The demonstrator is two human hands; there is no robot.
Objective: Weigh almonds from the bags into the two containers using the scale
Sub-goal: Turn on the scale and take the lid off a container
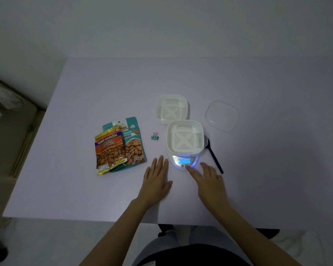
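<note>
our right hand pokes a button on the scale — open, holding nothing, like our flat left hand. the empty container sits on top. skip zeroing — the almond bags get weighed wrong.

Two almond bags: one orange Tong Garden salted almonds bag, one teal almonds bag. Two white slotted containers: one on the scale, one behind it. One digital scale, one clear lid, one binder clip, one black spoon, two bare hands: left hand, right hand
</note>
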